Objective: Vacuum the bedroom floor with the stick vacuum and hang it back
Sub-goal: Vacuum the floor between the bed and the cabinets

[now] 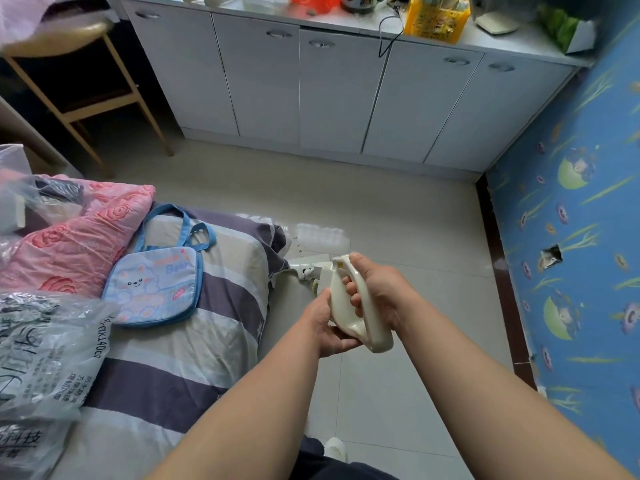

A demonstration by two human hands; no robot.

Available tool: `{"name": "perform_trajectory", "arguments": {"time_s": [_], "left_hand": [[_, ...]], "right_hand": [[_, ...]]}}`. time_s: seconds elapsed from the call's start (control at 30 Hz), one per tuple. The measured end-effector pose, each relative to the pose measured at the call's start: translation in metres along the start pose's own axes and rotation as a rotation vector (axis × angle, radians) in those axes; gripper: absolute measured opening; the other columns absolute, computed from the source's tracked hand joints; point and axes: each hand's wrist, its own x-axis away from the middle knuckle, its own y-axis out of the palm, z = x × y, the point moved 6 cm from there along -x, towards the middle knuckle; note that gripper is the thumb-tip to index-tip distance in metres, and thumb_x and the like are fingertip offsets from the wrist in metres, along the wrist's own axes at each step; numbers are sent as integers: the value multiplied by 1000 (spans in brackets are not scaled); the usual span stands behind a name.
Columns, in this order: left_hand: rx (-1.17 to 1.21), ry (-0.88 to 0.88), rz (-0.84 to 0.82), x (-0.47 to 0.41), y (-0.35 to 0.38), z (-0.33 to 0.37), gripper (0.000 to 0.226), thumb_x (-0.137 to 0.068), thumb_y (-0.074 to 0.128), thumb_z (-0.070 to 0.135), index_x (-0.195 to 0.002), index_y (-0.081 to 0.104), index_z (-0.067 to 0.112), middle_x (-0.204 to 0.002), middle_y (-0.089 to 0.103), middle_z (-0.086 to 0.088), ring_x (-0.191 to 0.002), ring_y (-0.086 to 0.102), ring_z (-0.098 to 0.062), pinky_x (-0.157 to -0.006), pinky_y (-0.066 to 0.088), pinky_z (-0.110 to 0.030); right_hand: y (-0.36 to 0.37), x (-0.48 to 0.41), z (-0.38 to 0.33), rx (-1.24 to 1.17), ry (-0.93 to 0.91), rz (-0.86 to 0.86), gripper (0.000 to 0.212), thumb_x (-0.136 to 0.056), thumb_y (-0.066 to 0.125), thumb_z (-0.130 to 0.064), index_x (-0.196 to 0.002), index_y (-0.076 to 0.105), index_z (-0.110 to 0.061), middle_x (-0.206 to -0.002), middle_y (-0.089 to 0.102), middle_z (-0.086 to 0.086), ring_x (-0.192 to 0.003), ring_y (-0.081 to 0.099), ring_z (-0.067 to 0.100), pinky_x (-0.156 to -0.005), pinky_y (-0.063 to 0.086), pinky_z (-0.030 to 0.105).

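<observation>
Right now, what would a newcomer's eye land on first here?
At centre, the left hand and right hand grip a cream vacuum handle over the tiled floor. A bright blue patterned wall fills the right, and a blue bear bag lies on the striped bed at left.

Head-worn wide view, apparently steeply downward.

Both bare forearms reach forward and downward from the lower edge, converging in front of the body. The right hand [379, 294] wraps its fingers [351, 292] through the vacuum handle [353, 317], thumb laid along the top. The left hand [325, 325] grips the handle's lower end from the left, fingers curled beneath it.
</observation>
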Motion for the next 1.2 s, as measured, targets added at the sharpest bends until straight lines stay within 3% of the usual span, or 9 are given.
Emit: {"name": "perform_trajectory", "arguments": {"time_s": [0.23, 0.4, 0.63, 0.83, 0.97, 1.2], "left_hand": [[-25, -26, -53, 4, 5, 14, 37, -79, 78, 39, -98, 70, 9, -93, 71, -15, -99, 69, -34, -88, 54, -58], [-4, -51, -56, 0, 4, 20, 42, -77, 80, 38, -101, 68, 5, -113, 68, -19, -101, 67, -36, -90, 52, -60], [31, -56, -54, 2, 12, 16, 41, -79, 78, 38, -99, 67, 4, -118, 66, -20, -103, 66, -37, -93, 51, -59], [83, -52, -43, -5, 29, 14, 41, -77, 79, 38, -97, 67, 4, -107, 67, -19, -104, 66, -36, -92, 52, -57], [161, -36, -17, -10, 45, 6, 43, -74, 81, 38, -100, 67, 6, -112, 66, -18, -107, 66, -34, -90, 53, -56], [273, -5, 27, -18, 89, -8, 29, -78, 79, 33, -83, 64, 8, -100, 62, -18, -91, 63, -33, -87, 55, -52]], "right_hand": [[8, -3, -13, 41, 28, -3, 47, -96, 59, -48, -80, 66, -4, -55, 58, 2, -36, 47, 12, -38, 39, 18], [13, -6, -18, 53, 34, -19, 47, -96, 58, -48, -80, 65, -5, -55, 58, 1, -36, 46, 12, -39, 39, 18], [6, -10, -19, 57, 37, -38, 48, -96, 59, -48, -77, 65, -4, -55, 59, 2, -37, 47, 13, -40, 39, 19], [-8, -20, -28, 115, 40, -81, 49, -95, 59, -49, -75, 65, -5, -55, 59, 2, -38, 48, 13, -39, 40, 21], [-22, -26, -36, 181, 29, -113, 49, -96, 59, -48, -77, 66, -4, -56, 60, 3, -40, 50, 14, -43, 42, 22], [-60, -37, -53, 233, 45, -212, 46, -97, 56, -48, -78, 63, -6, -53, 57, 1, -38, 46, 13, -41, 39, 19]]}}
